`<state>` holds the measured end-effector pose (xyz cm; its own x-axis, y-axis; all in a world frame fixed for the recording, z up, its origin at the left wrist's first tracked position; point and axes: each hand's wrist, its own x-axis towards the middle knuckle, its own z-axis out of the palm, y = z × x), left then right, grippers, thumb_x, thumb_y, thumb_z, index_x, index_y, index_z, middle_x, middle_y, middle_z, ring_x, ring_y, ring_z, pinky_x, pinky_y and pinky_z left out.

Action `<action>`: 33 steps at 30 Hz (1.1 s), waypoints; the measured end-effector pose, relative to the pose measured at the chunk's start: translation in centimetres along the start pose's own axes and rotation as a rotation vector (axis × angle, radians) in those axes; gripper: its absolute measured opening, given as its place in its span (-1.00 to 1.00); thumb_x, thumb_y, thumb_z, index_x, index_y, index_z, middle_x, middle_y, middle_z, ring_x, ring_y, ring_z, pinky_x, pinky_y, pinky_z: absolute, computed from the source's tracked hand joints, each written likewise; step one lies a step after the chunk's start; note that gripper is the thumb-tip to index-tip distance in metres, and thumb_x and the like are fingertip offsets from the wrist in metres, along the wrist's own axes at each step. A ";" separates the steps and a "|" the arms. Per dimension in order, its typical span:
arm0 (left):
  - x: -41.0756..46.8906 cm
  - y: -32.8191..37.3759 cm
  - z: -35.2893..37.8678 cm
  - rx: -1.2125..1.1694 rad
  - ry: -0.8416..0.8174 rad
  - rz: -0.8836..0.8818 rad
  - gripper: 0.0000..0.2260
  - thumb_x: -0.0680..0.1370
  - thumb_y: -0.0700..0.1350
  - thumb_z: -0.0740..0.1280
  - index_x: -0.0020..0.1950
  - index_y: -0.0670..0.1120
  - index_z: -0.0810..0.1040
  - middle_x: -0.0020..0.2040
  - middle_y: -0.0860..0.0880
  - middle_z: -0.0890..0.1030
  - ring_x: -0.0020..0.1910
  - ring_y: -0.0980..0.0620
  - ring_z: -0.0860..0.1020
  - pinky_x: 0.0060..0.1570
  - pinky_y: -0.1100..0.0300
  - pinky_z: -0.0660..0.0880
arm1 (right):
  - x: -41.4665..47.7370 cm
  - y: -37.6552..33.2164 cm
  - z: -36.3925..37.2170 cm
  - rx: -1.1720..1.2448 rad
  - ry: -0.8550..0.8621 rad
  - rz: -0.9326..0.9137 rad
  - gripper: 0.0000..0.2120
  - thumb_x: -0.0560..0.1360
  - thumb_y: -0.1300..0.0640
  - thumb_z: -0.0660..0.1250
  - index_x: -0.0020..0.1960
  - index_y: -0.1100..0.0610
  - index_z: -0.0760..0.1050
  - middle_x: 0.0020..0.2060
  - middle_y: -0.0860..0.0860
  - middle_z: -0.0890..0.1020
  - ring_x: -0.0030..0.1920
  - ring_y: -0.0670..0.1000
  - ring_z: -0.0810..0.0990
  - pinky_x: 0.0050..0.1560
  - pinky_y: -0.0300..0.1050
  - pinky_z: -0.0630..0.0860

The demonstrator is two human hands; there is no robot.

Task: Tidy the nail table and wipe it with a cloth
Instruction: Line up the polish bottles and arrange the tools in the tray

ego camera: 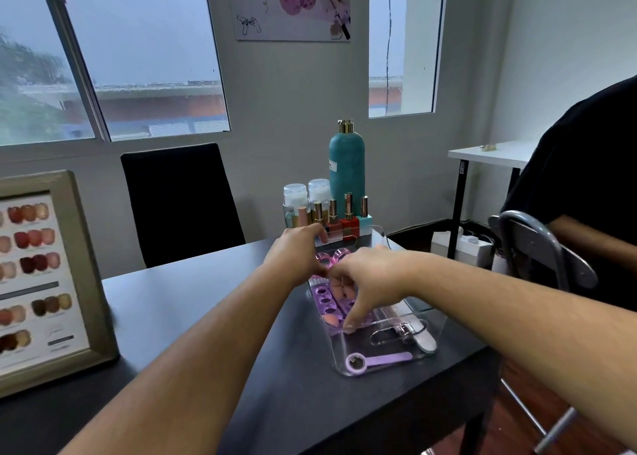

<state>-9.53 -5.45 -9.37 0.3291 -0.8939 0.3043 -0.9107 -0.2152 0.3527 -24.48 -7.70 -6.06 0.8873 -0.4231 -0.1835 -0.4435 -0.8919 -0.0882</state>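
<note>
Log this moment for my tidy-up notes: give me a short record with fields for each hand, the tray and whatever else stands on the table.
left hand: on the far rim of the clear tray, grip unclear
right hand: reaching into the tray, fingertips down at the purple toe separators
also in tray: nail clippers, nail file, lilac tool
behind tray: teal pump bottle, polish bottles
table, left side: framed colour chart

Shows as two bare forearms, left (pixel 193 351) and right (pixel 517 316), uncovered up to the picture's edge. Ends in left grip (pixel 296 248) and right grip (pixel 365 282), each with short, rounded nails.
</note>
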 end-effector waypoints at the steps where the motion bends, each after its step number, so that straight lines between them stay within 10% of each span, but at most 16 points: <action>1: 0.0 0.0 0.0 -0.004 0.000 0.001 -0.51 0.26 -0.02 0.57 0.12 0.00 0.48 0.03 -0.07 0.60 -0.11 0.00 0.49 -0.12 0.14 0.50 | -0.1 0.1 -0.3 0.008 -0.011 0.014 -0.68 0.29 -0.12 0.51 -0.11 -0.04 0.45 -0.23 -0.14 0.49 -0.23 -0.13 0.39 -0.16 -0.14 0.22; 33: 0.0 -0.2 0.0 0.012 -0.004 -0.014 -0.48 0.24 0.00 0.58 0.13 0.01 0.48 -0.01 -0.06 0.61 -0.10 -0.03 0.52 -0.08 0.09 0.54 | -1.5 0.9 -1.9 0.237 -0.080 -0.133 -0.97 0.41 0.16 0.46 -0.16 0.07 0.62 -0.38 -0.20 0.59 -0.35 -0.26 0.52 -0.23 -0.38 0.42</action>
<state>-9.34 -5.44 -9.42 0.3407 -0.8925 0.2955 -0.9089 -0.2323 0.3463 -25.97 -8.13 -3.96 0.9310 -0.2827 -0.2310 -0.3496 -0.8726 -0.3411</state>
